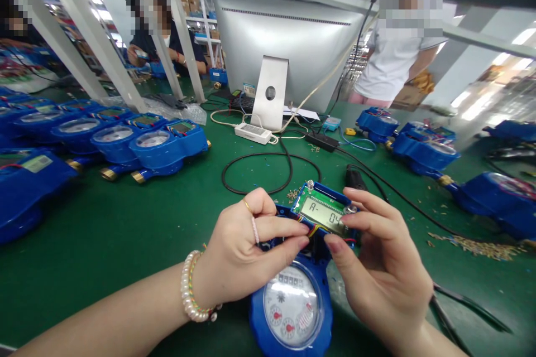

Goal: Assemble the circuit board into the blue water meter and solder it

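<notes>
A blue water meter with a round clear dial lies in front of me. Above its open housing, a small circuit board with a lit-up looking LCD display reads "A-" and "04", its last part covered by a finger. Coloured wires run below the display. My left hand pinches these wires between thumb and index finger. My right hand grips the display module at its right side, fingers on the top edge and thumb at the bottom.
Rows of blue meters stand at left, more at right. A monitor's back, white adapter and looped black cable are ahead. Small screws and pliers lie at right. Other people are behind the table.
</notes>
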`<action>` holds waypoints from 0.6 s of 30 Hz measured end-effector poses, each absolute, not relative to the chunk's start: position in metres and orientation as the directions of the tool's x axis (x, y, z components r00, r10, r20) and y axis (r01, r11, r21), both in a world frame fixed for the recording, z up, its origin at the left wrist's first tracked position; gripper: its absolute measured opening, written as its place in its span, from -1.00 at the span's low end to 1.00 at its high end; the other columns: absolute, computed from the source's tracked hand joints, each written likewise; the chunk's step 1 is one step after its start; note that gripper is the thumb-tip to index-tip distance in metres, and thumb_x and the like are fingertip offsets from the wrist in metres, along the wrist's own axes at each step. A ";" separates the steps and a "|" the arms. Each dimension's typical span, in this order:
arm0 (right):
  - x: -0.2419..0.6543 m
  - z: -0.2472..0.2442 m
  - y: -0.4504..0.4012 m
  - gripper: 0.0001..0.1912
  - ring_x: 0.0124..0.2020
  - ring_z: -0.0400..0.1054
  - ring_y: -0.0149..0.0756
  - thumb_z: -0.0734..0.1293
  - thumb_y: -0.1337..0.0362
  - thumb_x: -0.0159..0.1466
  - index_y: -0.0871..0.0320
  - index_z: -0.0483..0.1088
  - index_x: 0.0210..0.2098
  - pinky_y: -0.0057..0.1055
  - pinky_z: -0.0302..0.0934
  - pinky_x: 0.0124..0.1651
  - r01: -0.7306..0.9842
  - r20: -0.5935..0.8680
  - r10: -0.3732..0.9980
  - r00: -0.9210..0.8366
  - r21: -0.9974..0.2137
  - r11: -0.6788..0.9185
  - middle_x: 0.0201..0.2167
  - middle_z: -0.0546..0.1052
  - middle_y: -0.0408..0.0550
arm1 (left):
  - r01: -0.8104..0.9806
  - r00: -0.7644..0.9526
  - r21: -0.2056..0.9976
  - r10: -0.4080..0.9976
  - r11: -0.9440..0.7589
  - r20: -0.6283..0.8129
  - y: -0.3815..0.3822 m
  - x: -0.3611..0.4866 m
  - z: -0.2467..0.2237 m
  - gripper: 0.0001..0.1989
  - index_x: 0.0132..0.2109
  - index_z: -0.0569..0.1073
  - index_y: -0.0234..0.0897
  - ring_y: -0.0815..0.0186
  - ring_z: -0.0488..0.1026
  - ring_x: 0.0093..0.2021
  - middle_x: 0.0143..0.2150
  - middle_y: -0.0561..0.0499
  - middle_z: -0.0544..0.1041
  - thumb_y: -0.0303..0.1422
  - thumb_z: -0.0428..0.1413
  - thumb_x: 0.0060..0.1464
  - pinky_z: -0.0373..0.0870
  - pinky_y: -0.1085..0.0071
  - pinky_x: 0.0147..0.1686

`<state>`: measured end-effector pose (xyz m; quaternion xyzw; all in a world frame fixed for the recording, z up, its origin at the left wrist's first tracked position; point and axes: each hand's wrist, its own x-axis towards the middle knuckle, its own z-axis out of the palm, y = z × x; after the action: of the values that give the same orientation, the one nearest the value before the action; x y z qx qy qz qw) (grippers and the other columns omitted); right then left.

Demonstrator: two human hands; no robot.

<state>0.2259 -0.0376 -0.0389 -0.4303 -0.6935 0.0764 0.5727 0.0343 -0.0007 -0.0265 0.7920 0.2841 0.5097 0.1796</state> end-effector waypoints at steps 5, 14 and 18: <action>0.224 -0.040 -0.039 -0.69 0.06 0.28 -0.11 0.41 0.48 0.13 0.16 0.36 -0.15 -0.16 0.21 0.04 0.557 0.773 0.634 0.003 -0.528 0.641 0.03 0.35 0.10 | 0.319 0.298 0.608 0.686 -0.727 0.664 -0.005 0.037 -0.023 -0.90 -0.30 0.64 -0.30 0.40 0.37 -0.50 -0.49 0.06 0.34 -0.51 0.26 -0.03 0.33 0.49 -0.54; 0.223 -0.034 -0.039 -0.72 0.05 0.28 -0.18 0.37 0.52 0.17 0.16 0.45 -0.14 -0.25 0.24 0.00 0.631 0.808 0.578 -0.114 -0.390 0.671 0.06 0.33 0.09 | 0.313 0.320 0.641 0.713 -0.701 0.624 -0.006 0.037 -0.020 -0.91 -0.36 0.62 -0.26 0.41 0.35 -0.50 -0.51 0.08 0.33 -0.52 0.24 -0.03 0.28 0.51 -0.55; 0.225 -0.033 -0.042 -0.76 0.05 0.28 -0.21 0.36 0.51 0.18 0.15 0.47 -0.17 -0.29 0.24 -0.02 0.640 0.804 0.578 -0.141 -0.371 0.673 0.06 0.33 0.09 | 0.270 0.311 0.650 0.703 -0.710 0.639 -0.006 0.037 -0.020 -0.91 -0.38 0.60 -0.28 0.41 0.35 -0.49 -0.50 0.08 0.35 -0.54 0.23 -0.04 0.30 0.51 -0.52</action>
<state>0.2252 -0.0422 -0.0332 -0.4034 -0.7547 -0.0301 0.5164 0.0372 -0.0056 -0.0200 0.7798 0.3119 0.4972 0.2181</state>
